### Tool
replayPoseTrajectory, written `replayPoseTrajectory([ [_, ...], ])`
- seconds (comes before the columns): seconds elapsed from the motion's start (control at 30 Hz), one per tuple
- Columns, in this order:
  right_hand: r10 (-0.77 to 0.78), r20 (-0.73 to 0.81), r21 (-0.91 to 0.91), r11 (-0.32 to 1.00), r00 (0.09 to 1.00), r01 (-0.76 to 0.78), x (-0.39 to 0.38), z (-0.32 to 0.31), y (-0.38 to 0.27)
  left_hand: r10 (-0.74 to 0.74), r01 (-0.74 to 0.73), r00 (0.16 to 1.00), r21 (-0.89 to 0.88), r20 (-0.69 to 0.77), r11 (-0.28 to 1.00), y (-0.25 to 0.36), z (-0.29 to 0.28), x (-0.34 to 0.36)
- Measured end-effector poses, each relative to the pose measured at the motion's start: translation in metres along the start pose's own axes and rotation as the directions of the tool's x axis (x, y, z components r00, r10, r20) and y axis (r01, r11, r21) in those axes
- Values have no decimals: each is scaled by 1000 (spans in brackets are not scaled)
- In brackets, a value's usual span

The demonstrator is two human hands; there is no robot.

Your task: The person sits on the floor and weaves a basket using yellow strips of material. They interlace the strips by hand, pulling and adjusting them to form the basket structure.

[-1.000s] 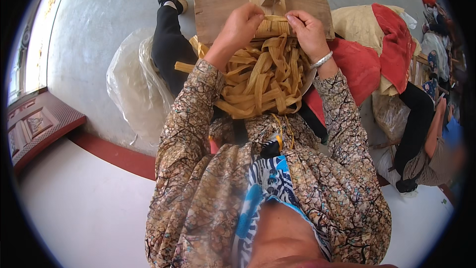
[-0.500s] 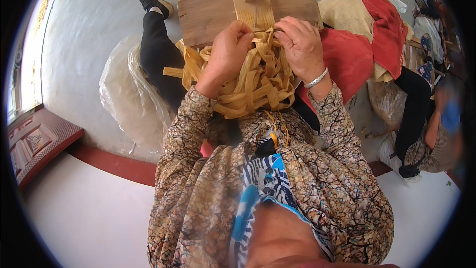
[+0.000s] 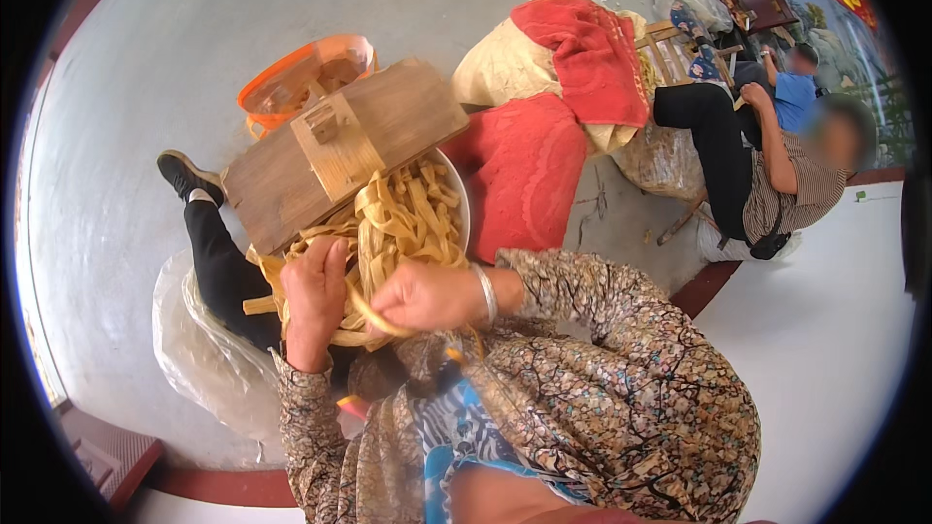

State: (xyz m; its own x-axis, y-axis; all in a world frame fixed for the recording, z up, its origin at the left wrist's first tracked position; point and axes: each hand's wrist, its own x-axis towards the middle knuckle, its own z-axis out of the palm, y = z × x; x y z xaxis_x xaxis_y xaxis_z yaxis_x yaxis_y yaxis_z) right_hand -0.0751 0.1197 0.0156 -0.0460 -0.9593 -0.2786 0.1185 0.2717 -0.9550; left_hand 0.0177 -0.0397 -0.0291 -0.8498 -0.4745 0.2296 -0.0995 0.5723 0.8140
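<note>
A length of straw-yellow plaited strip (image 3: pixel 365 309) runs between my two hands, low over my lap. My left hand (image 3: pixel 316 293) is a closed fist, thumb upward, with the strip coming out on its right side. My right hand (image 3: pixel 427 295), wearing a silvery bracelet, pinches the same strip; its fingertips are partly hidden. Behind and below both hands lies a loose heap of the same yellow strip (image 3: pixel 413 209), heaped in a white basin (image 3: pixel 464 204). Across the basin's far side rests a wooden board (image 3: pixel 282 189) with a paler crosspiece (image 3: pixel 340 160) and a small block on it.
Beyond the board stands an orange-rimmed tub (image 3: pixel 320 68). At right are a red cloth (image 3: pixel 524 175) and a cream sack (image 3: pixel 500 58). A seated person (image 3: pixel 777 165) is farther right. Clear plastic sheeting (image 3: pixel 209 349) lies at left beside my outstretched leg (image 3: pixel 218 262).
The view has turned toward the right. Both hands have left the board's crosspiece and come closer to my body, with a stretch of strip now between them.
</note>
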Motion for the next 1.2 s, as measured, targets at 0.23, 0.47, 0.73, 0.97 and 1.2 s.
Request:
replayPoseTrajectory([
  [0.23, -186, -480, 57, 969, 858, 242, 8, -11, -28, -207, 260, 964, -754, 167, 603, 55, 12, -27],
  [0.47, -551, -552, -605, 781, 626, 154, 28, -26, 4, -292, 359, 917, -882, 272, 304, 52, 39, -8],
  [0.73, -749, -324, -920, 392, 579, -7, 29, -37, -3, -288, 515, 856, -751, 429, 413, 27, 29, -9],
  [0.97, -249, -447, -413, 909, 859, 49, 5, -30, 50, 286, -278, 958, 208, -10, 938, 13, 29, -31],
  [1.2, 61, -200, 792, 597, 978, 125, 3, -32, 62, 258, -270, 946, -33, -193, 962, 13, 56, -28],
])
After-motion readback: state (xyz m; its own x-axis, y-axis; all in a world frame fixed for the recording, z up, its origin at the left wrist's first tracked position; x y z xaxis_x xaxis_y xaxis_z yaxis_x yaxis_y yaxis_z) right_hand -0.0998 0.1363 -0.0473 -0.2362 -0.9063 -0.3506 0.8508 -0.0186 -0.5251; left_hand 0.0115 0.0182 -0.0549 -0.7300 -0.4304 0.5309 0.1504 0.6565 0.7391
